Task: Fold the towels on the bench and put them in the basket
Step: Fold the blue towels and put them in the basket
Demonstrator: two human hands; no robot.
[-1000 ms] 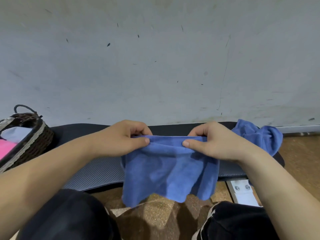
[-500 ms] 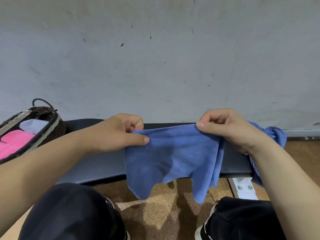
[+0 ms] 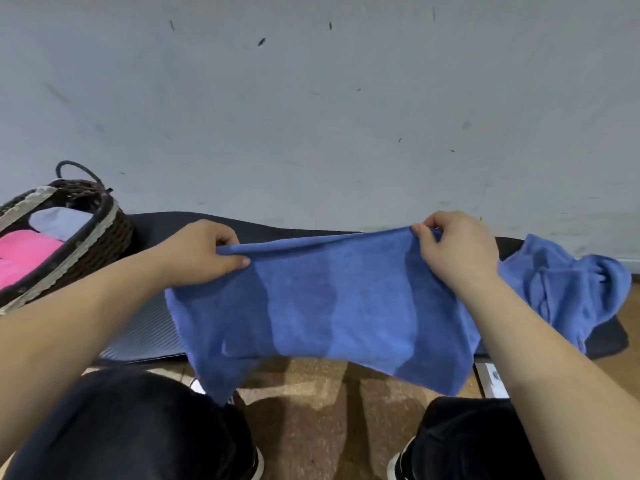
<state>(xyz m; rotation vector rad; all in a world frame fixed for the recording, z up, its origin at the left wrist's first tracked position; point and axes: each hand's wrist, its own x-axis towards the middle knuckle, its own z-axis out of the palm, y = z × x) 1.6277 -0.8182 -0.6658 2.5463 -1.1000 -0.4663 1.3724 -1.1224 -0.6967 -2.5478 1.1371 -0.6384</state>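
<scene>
Stretching across the middle of the view, a blue towel [image 3: 329, 306] is held taut along its top edge by both hands, and it hangs in the air just in front of the dark padded bench [image 3: 145, 334]. Over on the left hand [image 3: 204, 252], the thumb lies flat on the near face of the cloth with the fingers curled behind, pinching the upper edge. The right hand [image 3: 453, 251] pinches the same edge further along, thumb and fingertips closed on the fold, knuckles toward the camera. Below the hands the towel drops in a wide sheet, its lower left corner dangling lowest, close to the person's dark-trousered left knee [image 3: 121, 427], its bottom edge over the brown speckled floor [image 3: 304, 410]. At the bench's right end a second blue towel [image 3: 568, 289] lies crumpled, partly spilling over the pad's edge. Far left, a dark woven basket [image 3: 104, 233] with a pale rim band and a loop handle; whether it sits on the pad or just beside it I cannot tell. Inside it, a pink towel [image 3: 24, 254] with a pale lilac one [image 3: 59, 220] touching it behind. Behind everything, a scuffed grey wall [image 3: 311, 116].
</scene>
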